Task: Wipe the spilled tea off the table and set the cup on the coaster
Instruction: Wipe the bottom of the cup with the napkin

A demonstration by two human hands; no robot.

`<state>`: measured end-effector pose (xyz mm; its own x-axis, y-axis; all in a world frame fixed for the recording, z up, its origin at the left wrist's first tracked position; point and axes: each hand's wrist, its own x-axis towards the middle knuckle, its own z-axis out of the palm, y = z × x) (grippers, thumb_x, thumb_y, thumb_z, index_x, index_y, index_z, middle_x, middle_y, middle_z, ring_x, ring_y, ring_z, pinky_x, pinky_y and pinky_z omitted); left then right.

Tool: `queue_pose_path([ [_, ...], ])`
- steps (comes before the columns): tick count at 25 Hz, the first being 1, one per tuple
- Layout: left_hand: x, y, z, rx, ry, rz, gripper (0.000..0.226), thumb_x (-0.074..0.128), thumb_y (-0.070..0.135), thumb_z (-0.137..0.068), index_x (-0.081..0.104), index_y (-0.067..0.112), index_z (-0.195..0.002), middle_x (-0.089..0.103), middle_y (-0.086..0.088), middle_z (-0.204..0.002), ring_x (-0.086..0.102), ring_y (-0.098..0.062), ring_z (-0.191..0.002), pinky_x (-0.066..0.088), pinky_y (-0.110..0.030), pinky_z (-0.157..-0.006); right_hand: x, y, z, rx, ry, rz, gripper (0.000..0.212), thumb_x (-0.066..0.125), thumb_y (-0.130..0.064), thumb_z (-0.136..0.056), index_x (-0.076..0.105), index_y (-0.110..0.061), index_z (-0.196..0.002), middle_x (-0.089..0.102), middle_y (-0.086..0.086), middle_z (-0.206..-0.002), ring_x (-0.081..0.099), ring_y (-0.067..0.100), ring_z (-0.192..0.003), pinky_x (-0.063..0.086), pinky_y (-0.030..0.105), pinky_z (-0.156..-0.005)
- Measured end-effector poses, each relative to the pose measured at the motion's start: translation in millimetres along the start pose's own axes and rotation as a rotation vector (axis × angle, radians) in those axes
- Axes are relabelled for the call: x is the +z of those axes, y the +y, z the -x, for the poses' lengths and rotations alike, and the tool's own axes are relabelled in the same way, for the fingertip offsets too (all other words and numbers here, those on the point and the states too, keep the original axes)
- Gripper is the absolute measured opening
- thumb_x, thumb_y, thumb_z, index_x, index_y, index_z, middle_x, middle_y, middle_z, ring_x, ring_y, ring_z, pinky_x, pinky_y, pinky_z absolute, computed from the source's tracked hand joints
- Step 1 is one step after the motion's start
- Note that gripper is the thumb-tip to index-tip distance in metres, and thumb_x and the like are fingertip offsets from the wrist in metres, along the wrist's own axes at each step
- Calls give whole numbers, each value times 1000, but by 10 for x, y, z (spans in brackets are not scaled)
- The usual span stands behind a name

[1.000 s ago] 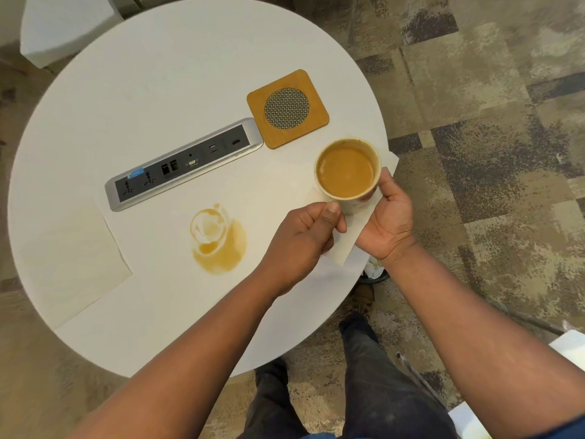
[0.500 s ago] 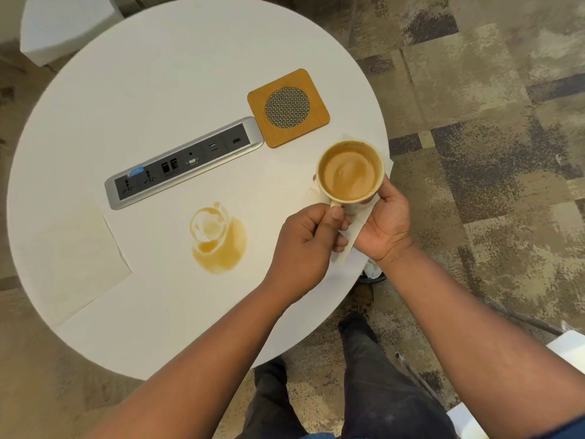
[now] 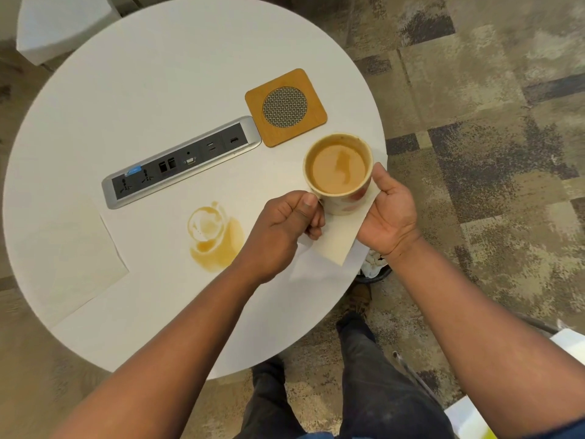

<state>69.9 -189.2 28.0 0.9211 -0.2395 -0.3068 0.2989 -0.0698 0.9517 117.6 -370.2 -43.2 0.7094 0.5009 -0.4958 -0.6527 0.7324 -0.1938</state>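
The cup (image 3: 338,172) hangs above the right side of the tabletop (image 3: 158,74), just short of the coaster (image 3: 286,106), and it is nearly full of milky tea, so it likely handles heavy for its size and will slop at any tilt. It looks like glazed ceramic: stiff, breakable and perhaps wet underneath. The left hand (image 3: 281,231) grips it at the handle side, the surest place to hold. The right hand (image 3: 387,213) pinches a napkin (image 3: 343,239) spread under the cup's base. The coaster, wooden with a woven round centre, lies bare with nothing in the way of it. A power strip (image 3: 180,161) lies close to its left. The spilled tea (image 3: 215,237) lies unwiped near the left wrist, and a second napkin (image 3: 76,261) rests at the far left
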Motion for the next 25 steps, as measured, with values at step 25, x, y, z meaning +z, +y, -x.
queue_pose_path([
  [25,215,4,52,54,135,88,39,43,28,-106,59,22,-71,60,-7,-76,54,-21,-72,46,-30,-73,99,105,57,-113,-9,-97,60,32,-50,-104,42,-11,-149,56,20,-137,53,37,-124,36,52,-111],
])
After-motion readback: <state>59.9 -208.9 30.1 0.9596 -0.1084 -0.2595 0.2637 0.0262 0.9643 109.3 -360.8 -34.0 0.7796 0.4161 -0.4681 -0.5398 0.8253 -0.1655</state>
